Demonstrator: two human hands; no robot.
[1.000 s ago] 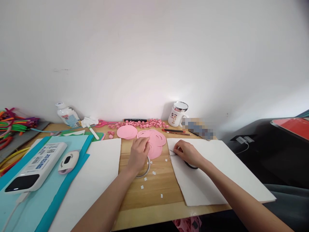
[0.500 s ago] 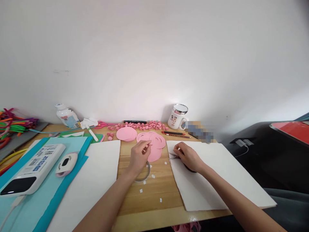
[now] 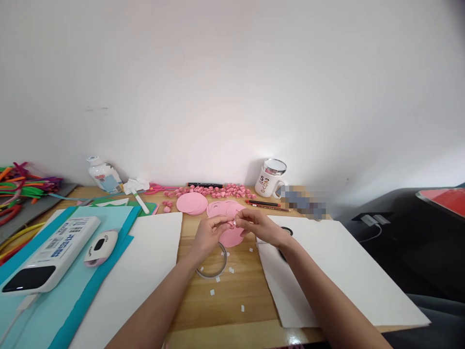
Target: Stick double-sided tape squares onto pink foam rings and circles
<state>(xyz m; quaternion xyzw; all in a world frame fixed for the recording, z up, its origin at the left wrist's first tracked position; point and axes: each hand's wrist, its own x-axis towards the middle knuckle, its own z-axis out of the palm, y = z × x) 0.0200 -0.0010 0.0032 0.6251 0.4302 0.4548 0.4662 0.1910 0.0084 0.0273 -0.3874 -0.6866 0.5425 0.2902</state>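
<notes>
My left hand is closed in a pinch on a small curled pink paper piece. Against it, my right hand has its fingertips pressed together at the same piece, where a tiny white bit shows. The fingers hide most of it. Under and behind the hands lie overlapping pink paper cutouts. A roll of tape rests on the wood just below my left hand. Scissors lie on the right white sheets, partly covered by my right forearm.
Pink paper circles and many small pink rolled roses lie at the back, with a mug and pencils to their right. White sheets flank the middle. A power bank sits on blue paper. Small white scraps dot the wood.
My right hand has let go of the scissors and moved left to meet my left hand. The scissors now lie on the white sheets. The view has shifted slightly.
</notes>
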